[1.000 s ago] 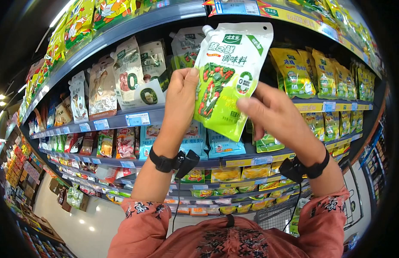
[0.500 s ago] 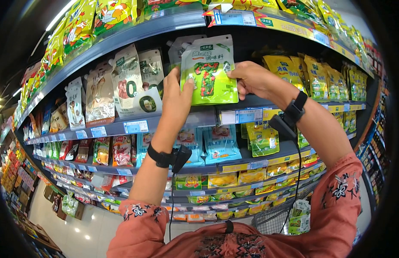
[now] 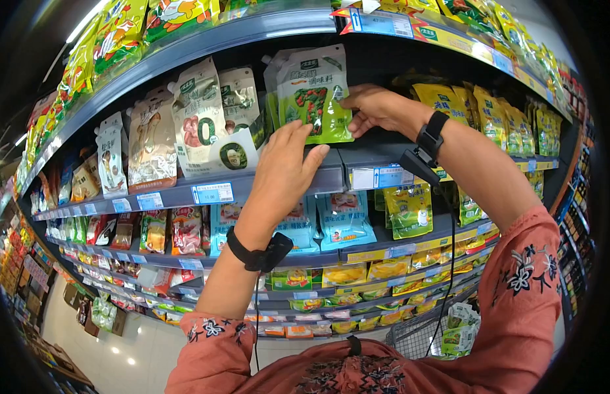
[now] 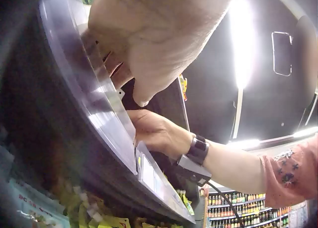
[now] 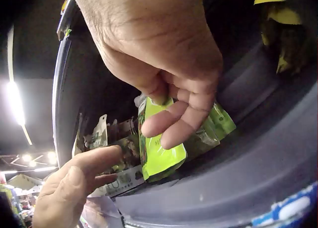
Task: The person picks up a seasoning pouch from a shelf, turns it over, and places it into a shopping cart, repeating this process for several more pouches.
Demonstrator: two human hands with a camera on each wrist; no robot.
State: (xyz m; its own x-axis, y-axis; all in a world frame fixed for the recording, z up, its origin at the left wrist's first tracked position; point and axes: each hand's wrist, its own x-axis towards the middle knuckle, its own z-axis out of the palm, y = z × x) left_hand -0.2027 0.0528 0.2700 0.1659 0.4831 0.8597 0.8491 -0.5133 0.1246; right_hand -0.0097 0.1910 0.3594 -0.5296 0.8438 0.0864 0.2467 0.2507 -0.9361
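Note:
A green and white spouted seasoning pouch stands upright on the shelf, in front of a similar pouch that it partly covers. My right hand pinches its right edge; in the right wrist view the curled fingers lie against the pouch's bright green side. My left hand is at the pouch's lower left, its fingers extended and its thumb apart, in front of the shelf edge. In the left wrist view the shelf lip hides the pouch and part of both hands.
Grey-white pouches stand left of the pouch, yellow bags to the right. A price-tagged shelf edge runs below, another shelf above. Blue bags fill the tier underneath. A wire cart holds green packs at lower right.
The pouch has moved from close in front of me back onto the shelf, before a similar one. My left hand has let go of its left side and lowered; the right stays at the right edge.

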